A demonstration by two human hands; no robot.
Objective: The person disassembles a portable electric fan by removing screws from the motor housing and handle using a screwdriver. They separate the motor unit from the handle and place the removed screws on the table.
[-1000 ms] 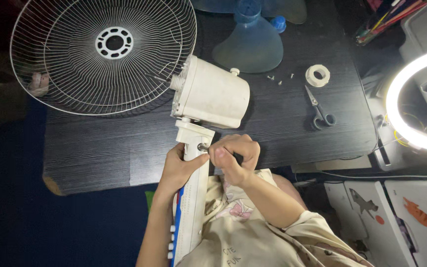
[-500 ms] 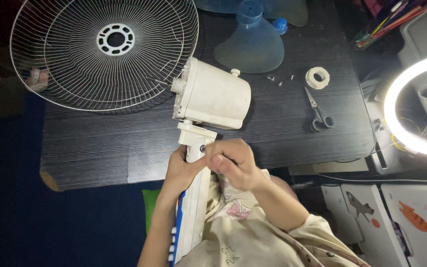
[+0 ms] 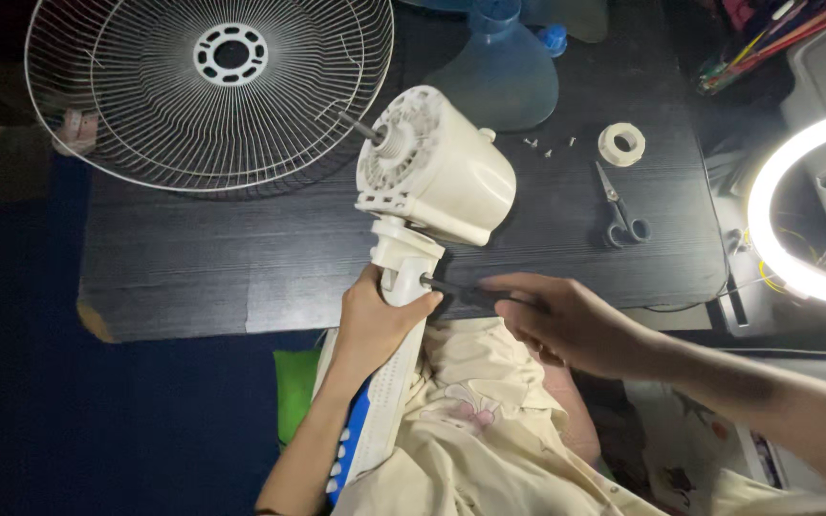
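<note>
A dim scene is lit mainly by a glowing ring light [image 3: 805, 205] at the right edge, which is blown out to white glare. The black table [image 3: 193, 268] is softly lit; the left and near areas are lost in darkness. Slight blur is seen at the near right.

Black table [image 3: 193, 277]: grille [image 3: 207, 91], scissors [image 3: 620, 205], tape [image 3: 621, 143]

Open bench [image 3: 203, 277] left of the left hand [image 3: 375, 320], bare to the near edge. Farther back, blocked by the grille [image 3: 207, 91]. Motor [image 3: 442, 177] stood tilted just above both hands. Right of the right hand [image 3: 571, 325], a clear strip, bounded by scissors [image 3: 620, 212], tape roll [image 3: 621, 143], screws [image 3: 547, 145] behind.
</note>
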